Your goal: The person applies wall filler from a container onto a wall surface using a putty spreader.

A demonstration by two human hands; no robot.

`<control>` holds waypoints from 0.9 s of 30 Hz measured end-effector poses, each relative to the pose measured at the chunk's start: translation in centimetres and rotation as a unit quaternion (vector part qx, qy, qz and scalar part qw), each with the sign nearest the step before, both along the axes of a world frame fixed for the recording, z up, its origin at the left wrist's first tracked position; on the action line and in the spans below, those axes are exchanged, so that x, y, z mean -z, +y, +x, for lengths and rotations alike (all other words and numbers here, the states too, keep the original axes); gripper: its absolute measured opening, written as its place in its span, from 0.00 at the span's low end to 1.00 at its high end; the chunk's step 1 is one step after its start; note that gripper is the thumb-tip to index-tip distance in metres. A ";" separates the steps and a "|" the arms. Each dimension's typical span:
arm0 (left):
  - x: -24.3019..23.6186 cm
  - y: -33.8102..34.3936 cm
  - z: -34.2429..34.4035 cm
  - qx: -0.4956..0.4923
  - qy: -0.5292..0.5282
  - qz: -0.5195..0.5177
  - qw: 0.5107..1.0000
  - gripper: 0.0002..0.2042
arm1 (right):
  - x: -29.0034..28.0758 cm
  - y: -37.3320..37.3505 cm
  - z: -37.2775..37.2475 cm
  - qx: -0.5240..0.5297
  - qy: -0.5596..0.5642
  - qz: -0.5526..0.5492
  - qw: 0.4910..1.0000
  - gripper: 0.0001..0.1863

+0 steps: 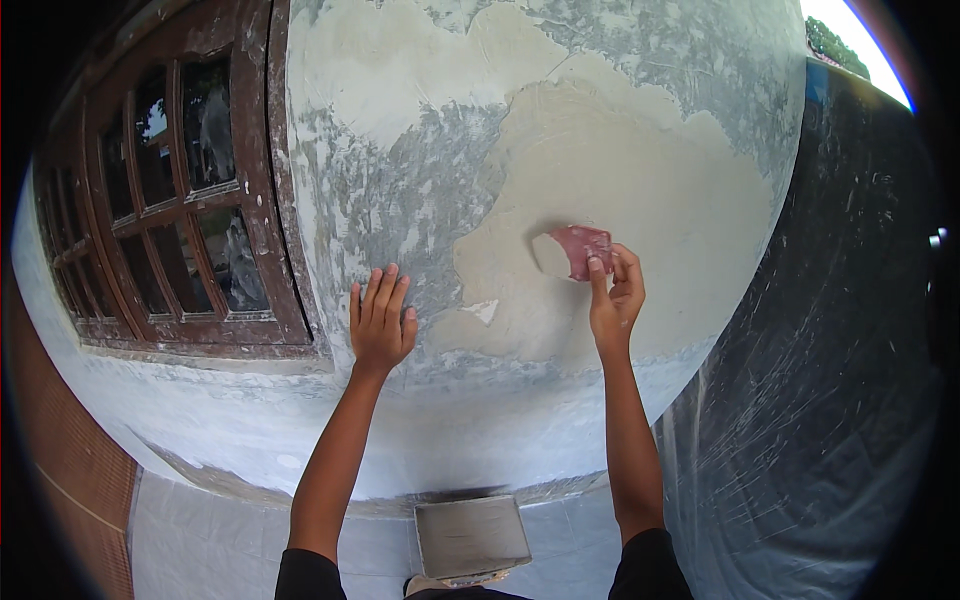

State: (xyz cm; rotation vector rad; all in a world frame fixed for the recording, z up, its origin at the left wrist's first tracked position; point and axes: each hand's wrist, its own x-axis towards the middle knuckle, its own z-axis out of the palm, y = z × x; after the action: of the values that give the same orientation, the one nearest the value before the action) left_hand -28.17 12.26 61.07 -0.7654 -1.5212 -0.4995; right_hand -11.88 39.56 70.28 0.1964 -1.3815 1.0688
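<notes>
My right hand (614, 296) presses a small reddish piece of sandpaper (584, 248) flat against the wall (600, 150), on a patch of pale, beige filler. A lighter rubbed spot shows just left of the sandpaper. My left hand (381, 320) lies flat on the wall with its fingers together and pointing up, holding nothing. It rests on a grey, mottled part of the plaster, about a forearm's length left of the right hand.
A brown wooden window (180, 200) with several glass panes stands at the left. Below, near my feet, a flat grey board (470, 536) lies on the floor. A dark plastic sheet (850, 350) hangs at the right.
</notes>
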 end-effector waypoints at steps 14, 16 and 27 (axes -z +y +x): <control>0.1 0.0 0.0 -0.006 0.008 0.001 1.000 0.21 | 0.0 1.0 0.7 -0.018 0.006 -0.103 0.995 0.15; 0.1 0.0 0.0 -0.002 0.001 0.002 1.000 0.21 | 1.1 1.0 0.4 0.013 -0.033 -0.027 0.999 0.15; 0.1 -0.2 -0.1 -0.001 0.008 -0.005 1.000 0.22 | 2.1 1.2 0.1 0.054 -0.069 0.046 0.995 0.16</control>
State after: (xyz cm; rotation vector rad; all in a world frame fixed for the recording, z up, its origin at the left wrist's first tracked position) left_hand -28.29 12.07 61.02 -0.7740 -1.5105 -0.4827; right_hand -11.74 40.76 68.14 0.1153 -1.5489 0.9429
